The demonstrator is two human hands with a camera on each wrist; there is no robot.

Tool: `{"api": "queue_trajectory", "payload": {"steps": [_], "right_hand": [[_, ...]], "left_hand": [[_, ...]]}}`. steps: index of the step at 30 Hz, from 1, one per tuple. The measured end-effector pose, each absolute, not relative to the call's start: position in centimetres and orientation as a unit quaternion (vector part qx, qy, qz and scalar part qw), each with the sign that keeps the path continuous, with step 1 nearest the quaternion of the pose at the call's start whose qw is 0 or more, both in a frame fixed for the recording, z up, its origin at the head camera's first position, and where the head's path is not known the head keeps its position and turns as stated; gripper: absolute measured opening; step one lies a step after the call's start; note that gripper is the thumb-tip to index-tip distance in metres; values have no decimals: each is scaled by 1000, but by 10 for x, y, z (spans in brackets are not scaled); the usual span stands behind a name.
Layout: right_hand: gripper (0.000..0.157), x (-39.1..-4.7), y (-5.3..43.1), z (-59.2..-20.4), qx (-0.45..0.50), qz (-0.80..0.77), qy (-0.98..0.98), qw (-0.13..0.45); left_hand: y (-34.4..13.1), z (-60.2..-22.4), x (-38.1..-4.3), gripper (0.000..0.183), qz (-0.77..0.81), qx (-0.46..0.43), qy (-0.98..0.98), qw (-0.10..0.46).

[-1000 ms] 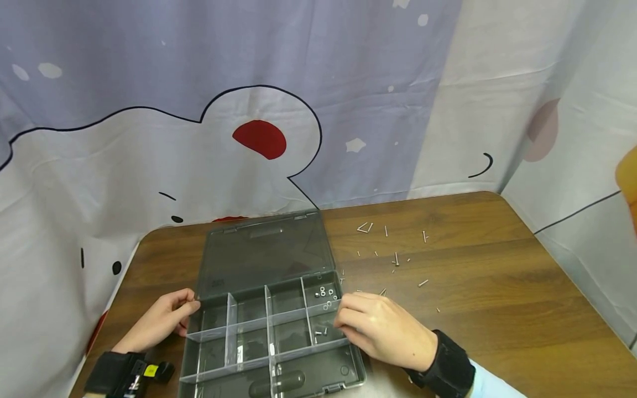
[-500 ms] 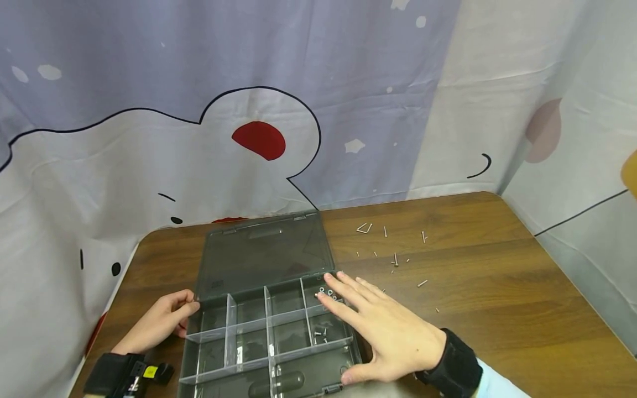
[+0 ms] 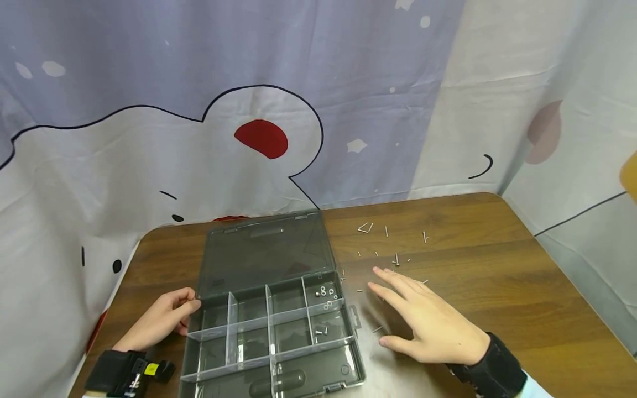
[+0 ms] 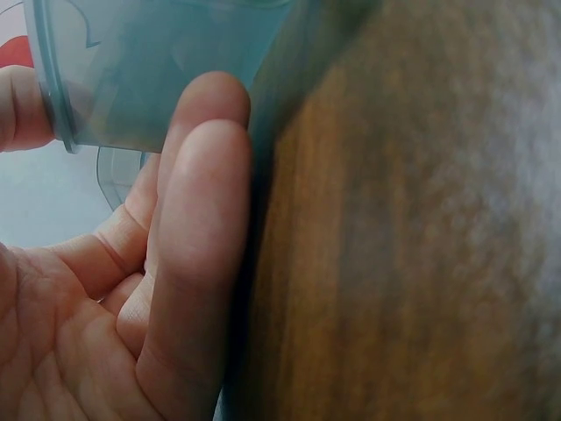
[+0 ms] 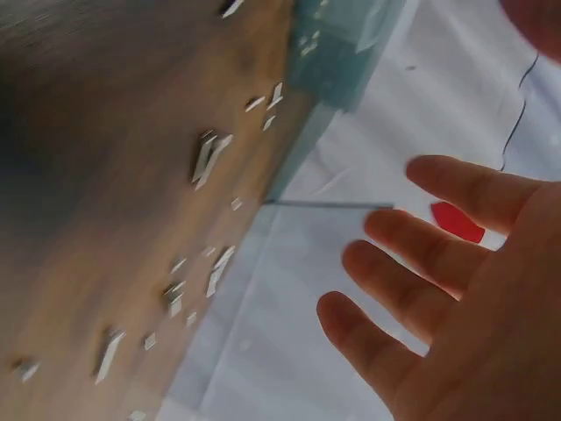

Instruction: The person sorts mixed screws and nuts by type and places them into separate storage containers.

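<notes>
Right fingers: A person's right hand hovers over the table, fingers and thumb spread wide, just right of the box.
Left fingers: The left hand grips the left edge of the plastic box, thumb and fingers bent at the rim.
Nearest piece: One thin screw lies between the box and the right thumb.
Box: The smoky, see-through organizer sits on the near left part of the table, its lid folded back on the far side.
Compartments: Small nuts gather in the far right one; short screws lie in the next one nearer.
Scattered hardware: Loose screws, long and short, dot the tabletop to the right, beyond the spread fingers.
Wrists: Both wear black bands; a light blue sleeve shows at the right.
Table: The wood-grain table has rounded far corners.
Backdrop: A cartoon-print curtain in lavender and white hangs along the far side, marked with a red patch.
</notes>
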State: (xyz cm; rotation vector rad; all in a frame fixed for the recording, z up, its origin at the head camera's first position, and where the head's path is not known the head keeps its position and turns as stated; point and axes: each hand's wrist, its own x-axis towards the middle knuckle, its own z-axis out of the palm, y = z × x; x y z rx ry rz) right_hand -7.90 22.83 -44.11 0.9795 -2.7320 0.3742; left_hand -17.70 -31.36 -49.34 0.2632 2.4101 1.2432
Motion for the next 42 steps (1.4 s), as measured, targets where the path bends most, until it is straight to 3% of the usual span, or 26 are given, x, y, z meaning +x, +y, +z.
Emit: {"api": "queue_trajectory", "payload": {"steps": [7,19,28,42], "right_hand": [[47,-76,253,-450,328,120,-926,145],[26,-76,222,-474,389,127,-901,147],[20,-85,204,-478,364,76,-918,135],[31,-95,199,-480,368,116,-914,126]], "left_hand": [[-313,-492,-178,31,440,93,869,205],[-315,-494,-175,32,447,93,865,208],[-314,-493,-177,33,442,88,867,210],[-313,-494,-176,31,441,90,870,203]]}}
